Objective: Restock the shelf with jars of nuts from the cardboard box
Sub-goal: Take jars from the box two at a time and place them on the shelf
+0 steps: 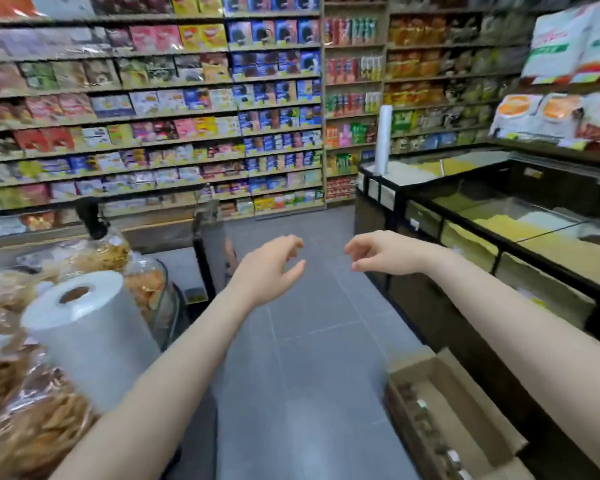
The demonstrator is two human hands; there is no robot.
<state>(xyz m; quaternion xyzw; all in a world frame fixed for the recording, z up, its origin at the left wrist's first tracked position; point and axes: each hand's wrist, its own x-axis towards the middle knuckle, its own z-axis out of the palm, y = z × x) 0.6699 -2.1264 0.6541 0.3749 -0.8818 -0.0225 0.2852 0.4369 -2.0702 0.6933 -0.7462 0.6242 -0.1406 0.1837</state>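
A: Both hands hang out over the aisle floor (309, 358) with nothing in them; the left hand (274, 268) has its fingers loosely curled, and the right hand (378, 252) droops the same way, thumb and fingers apart; neither one touches anything.

B: And the cardboard box (465, 420)?

A: On the floor at the lower right, flaps open, just beside the dark bin counter (499, 258); the jars of nuts (426, 434) sit in a row along its near side, though they are too blurred to count.

B: So the step in hand is likely the reach down for a jar?

A: It seems so; the person would do well to turn right, bend to the box, and grip one jar round its body with each hand rather than by the lid; which shelf takes them cannot be told.

B: Any brand legible?

A: None; the packets on the wall shelves (153, 109) are smeared, and the plastic-bag roll (84, 327) at the left is blank.
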